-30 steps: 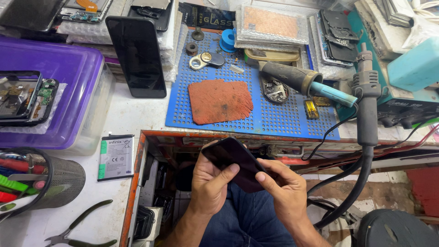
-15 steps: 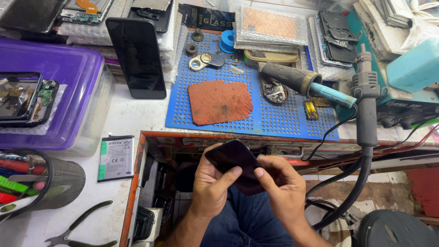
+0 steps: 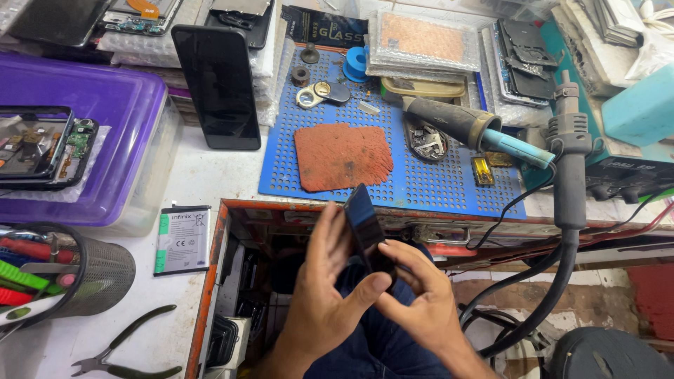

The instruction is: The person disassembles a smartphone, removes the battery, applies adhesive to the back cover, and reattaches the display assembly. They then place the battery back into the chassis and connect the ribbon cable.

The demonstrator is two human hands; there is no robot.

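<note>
- dark, glossy glass: a thin black phone screen panel (image 3: 364, 226) stands tilted on edge just below the bench lip, at about 6 o'clock from the blue perforated work mat (image 3: 449, 184).
- the left hand (image 3: 324, 295) is closed around the panel from the 9 o'clock side, thumb tip pressed at its lower end; the right hand (image 3: 420, 302) pinches that same lower end from 3 o'clock, fingers curled in tight.
- judgement: a panel this thin wants holding by its edges with light, even pressure and no twist, so it neither flexes nor takes smudges on the face.
- the purple plastic bin (image 3: 105, 119) at 9 o'clock is lidded; on its lid lie opened phones (image 3: 42, 147) with circuit boards showing.
- the mesh tool cup (image 3: 98, 270) at 8 o'clock holds red- and green-handled tools.
- the open drawer (image 3: 232, 295) under the bench holds dark parts, too shadowed to name.
- on the mat: an orange-brown pad (image 3: 342, 156), a hot-air handpiece (image 3: 460, 126), a blue tape roll (image 3: 355, 63).
- a phone battery (image 3: 182, 238) and pliers (image 3: 126, 351) lie on the white bench top, near the cup.
</note>
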